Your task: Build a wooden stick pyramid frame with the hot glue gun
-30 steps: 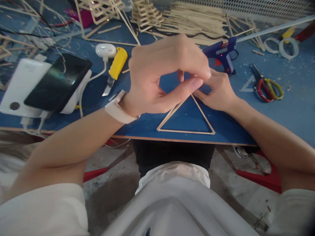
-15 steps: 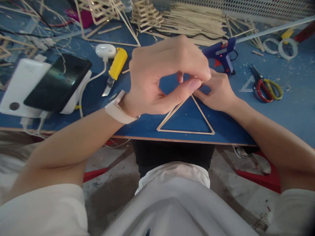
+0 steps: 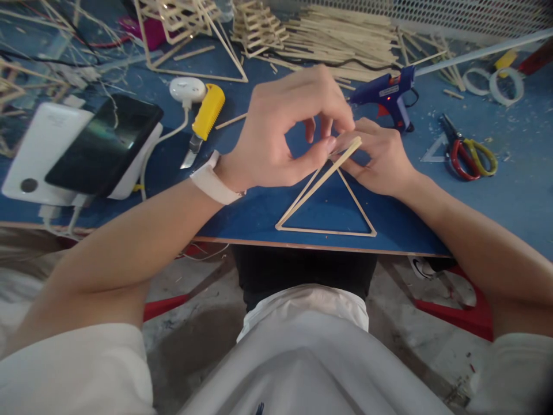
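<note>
You've got a pale tan triangle frame [image 3: 327,231] mid-picture, blue tabletop [image 3: 242,219] beneath, blue-violet glue gun [image 3: 390,90] upper right, red-and-yellow-handled scissors [image 3: 462,140] at right, yellow cutter [image 3: 208,115] upper left!

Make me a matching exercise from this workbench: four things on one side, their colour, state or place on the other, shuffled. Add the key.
Things:
1. Stick triangle
2. Glue gun
3. Utility knife
4. Scissors

Descriptions:
A. Yellow handle, blade out
B. One red handle loop, one yellow
C. Pale wood, near the front edge of the table
D. Blue body, red trigger

Pairs: 1-C, 2-D, 3-A, 4-B
</note>
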A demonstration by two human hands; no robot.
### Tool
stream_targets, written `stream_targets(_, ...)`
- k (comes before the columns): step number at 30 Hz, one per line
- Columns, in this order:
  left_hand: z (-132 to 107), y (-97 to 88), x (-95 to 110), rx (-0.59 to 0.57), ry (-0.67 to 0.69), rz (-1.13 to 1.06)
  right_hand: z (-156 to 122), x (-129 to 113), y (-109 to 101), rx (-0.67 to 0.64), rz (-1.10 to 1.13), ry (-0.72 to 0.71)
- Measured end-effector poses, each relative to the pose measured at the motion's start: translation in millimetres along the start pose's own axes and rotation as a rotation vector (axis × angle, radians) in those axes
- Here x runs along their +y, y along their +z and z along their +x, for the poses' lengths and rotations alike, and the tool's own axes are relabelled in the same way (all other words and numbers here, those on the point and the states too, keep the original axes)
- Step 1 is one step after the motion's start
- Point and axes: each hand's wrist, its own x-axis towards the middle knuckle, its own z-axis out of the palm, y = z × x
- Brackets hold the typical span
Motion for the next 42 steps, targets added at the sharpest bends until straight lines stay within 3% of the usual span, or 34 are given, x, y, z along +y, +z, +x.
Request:
stream_targets(7, -1, -4.1, 0, -0.043, 0.055, -0.017, 0, -1, -1, -0.013, -0.021, 0.0)
stream_targets(15, -5, -1.6, 0, -0.061, 0.016, 0.05, -1, 3, 1, 0.002, -0.045, -0.007)
stream_targets(23, 1, 1.0, -10, 0.079, 0.098, -0.009, 0, -1, 1, -0.003, -0.012, 0.012)
stream_targets(28, 14, 7.6, -15, 0.262, 0.363, -0.003, -1, 1, 1, -0.016, -0.026, 0.012)
stream_targets(30, 16, 7.6, -9, 0.221, 0.381, -0.011, -1, 2, 0, -0.02, -0.032, 0.012)
stream_targets(33, 12, 3.8, 3, 0.154, 0.298, 0.007, -2, 1, 0, -0.012, -0.041, 0.017)
stream_targets(36, 6, -4.3, 15, 0.228, 0.2, 0.04, -2, 1, 1, 0.01, -0.049, 0.039)
stream_targets(38, 5, -12.5, 21, 0.12, 0.016, 0.086, -2, 1, 1, 0.014, -0.048, 0.057)
stream_targets(39, 4, -16.9, 23, -0.003, 0.015, 0.092, -2, 0, 2, 0.012, -0.044, 0.063)
stream_targets(42, 6, -27.6, 26, -0.075, 0.086, 0.06, -2, 0, 2, -0.001, -0.022, 0.077)
